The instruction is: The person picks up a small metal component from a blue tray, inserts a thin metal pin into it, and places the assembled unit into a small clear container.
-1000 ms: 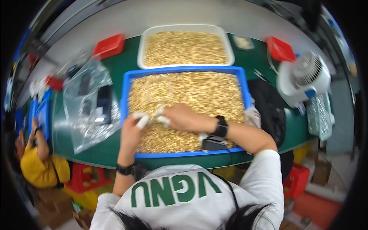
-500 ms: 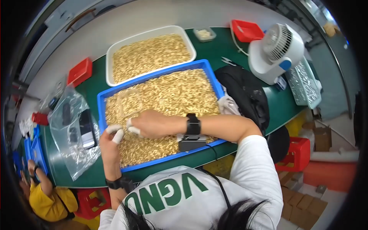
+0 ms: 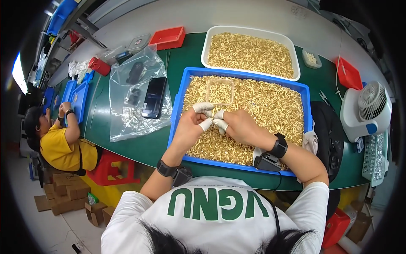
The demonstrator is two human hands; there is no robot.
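Note:
My left hand and my right hand meet fingertip to fingertip above a blue tray. White finger cots cover the thumbs and some fingers of both. Each hand is closed in a pinch; what sits between the fingertips is too small to make out. Small gold-coloured metal pieces fill the tray in a loose layer. Just beyond my fingers, a small clear plastic box rests on the pieces, with more of them inside.
Behind stands a white tub of similar pieces. To the left, a phone lies on a clear plastic bag. A white fan and a black bag are at right. Far left, a person in yellow works at the table.
The view has swung left, so the tray appears farther right. My hands, slightly apart before, now touch at the fingertips. More of the person in yellow shows.

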